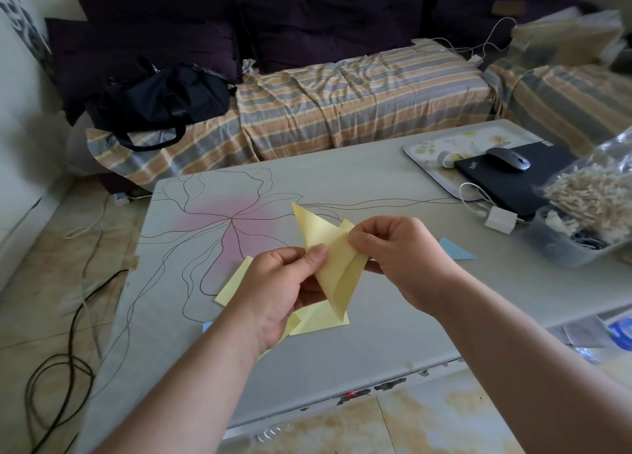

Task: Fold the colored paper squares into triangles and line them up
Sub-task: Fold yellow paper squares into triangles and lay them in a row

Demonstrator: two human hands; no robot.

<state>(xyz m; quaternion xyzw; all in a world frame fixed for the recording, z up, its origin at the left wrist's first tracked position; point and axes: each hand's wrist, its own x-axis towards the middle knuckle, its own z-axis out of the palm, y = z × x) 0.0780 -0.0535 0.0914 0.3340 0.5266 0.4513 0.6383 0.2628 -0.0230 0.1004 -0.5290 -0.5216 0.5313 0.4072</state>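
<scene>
Grey table point(376, 316) before a striped sofa point(342, 104); both hands pinch a yellow paper point(337, 269) above it.

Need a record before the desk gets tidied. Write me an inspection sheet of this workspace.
Surface: grey table with a drawn pink flower; paint chipped along the near edge.
Job's things: yellow paper sheet, partly folded, held in the air; loose yellow paper sheets lying on the table under the hands; blue paper triangle lying flat to the right.
Clutter: floral tray, black laptop with grey mouse on it, clear plastic tub, bag of pale shreds.
Grippers: left hand and right hand each pinch the held sheet with fingers and thumb.
Cables: white charger and cord on table; black cable on floor.
Surroundings: striped sofa cover, black bag.
</scene>
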